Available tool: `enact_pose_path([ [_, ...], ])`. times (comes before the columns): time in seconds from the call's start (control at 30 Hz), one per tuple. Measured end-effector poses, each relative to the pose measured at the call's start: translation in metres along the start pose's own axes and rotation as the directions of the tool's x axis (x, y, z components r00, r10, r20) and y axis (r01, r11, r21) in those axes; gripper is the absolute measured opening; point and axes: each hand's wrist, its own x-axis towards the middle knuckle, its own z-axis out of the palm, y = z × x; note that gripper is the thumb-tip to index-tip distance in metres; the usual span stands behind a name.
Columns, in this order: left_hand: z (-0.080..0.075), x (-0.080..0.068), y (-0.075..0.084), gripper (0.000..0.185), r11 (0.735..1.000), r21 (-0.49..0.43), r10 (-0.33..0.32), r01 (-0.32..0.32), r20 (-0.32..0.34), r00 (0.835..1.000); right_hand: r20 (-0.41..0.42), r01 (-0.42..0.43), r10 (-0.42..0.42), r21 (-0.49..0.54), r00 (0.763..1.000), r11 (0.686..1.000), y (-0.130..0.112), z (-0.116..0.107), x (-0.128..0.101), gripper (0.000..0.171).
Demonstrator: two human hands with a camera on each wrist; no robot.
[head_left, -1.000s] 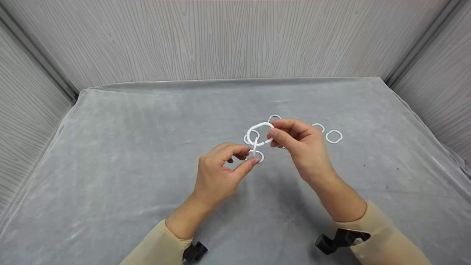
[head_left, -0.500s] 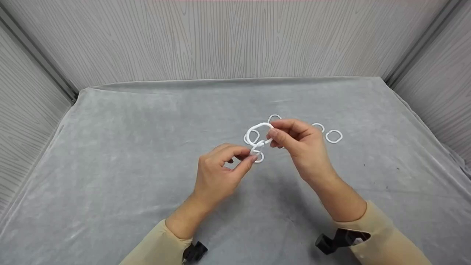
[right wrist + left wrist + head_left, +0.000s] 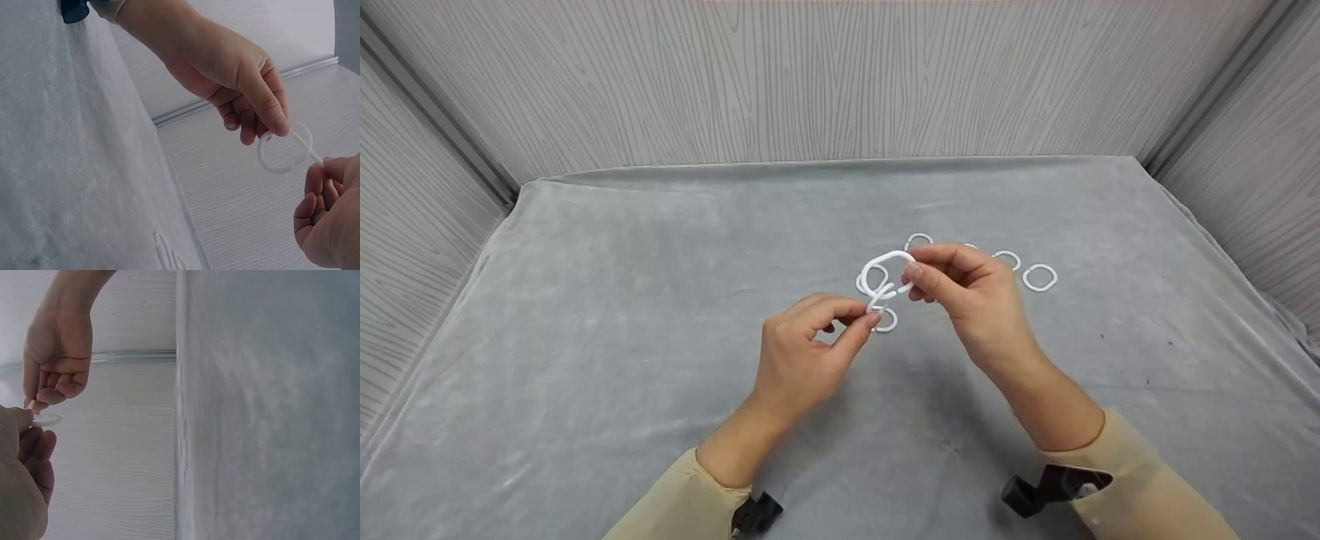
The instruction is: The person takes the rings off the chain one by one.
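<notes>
My left hand [image 3: 802,349] pinches a white ring [image 3: 877,300] between thumb and forefinger. In the head view that ring is almost edge-on and slanted. My right hand [image 3: 979,300] pinches another white ring [image 3: 891,254], held face-on, with a gap low on its right side. The left ring crosses the lower part of the right one; whether they are linked I cannot tell. In the right wrist view the left hand's ring [image 3: 260,154] faces the camera and shows a gap of its own. The left wrist view shows both hands close together at the left edge.
Several more white rings lie on the grey cloth [image 3: 645,315], among them one ring [image 3: 1040,290] at the right and one ring [image 3: 895,321] below the held pair. The right hand partly hides others. A wood-grain panel [image 3: 840,82] stands behind the cloth.
The ring in my left hand has gone from nearly upright to slanted, its top leaning right. Both hands have shifted very slightly left. My right hand keeps its hold.
</notes>
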Motion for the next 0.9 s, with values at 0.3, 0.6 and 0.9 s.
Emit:
enact_pose_path([
  [0.3, -0.0009, 0.0002, 0.0014, 0.007, 1.000, -0.001, 0.004, -0.004, 0.003, 1.000, -0.007, -0.010, 0.010, -0.014, 1.000, 1.000, 0.0028, -0.0001, 0.0003, 0.018],
  [0.6, -0.0010, 0.0004, 0.0016, 0.007, 1.000, -0.007, 0.007, -0.007, 0.006, 1.000, -0.017, -0.005, 0.005, -0.020, 1.000, 1.000, 0.0051, 0.0001, 0.0007, 0.014],
  [0.9, -0.0004, -0.0002, 0.0009, 0.007, 1.000, -0.017, 0.016, -0.016, -0.002, 1.000, -0.019, -0.014, 0.013, -0.039, 1.000, 0.999, 0.0060, 0.0001, 0.0007, 0.016],
])
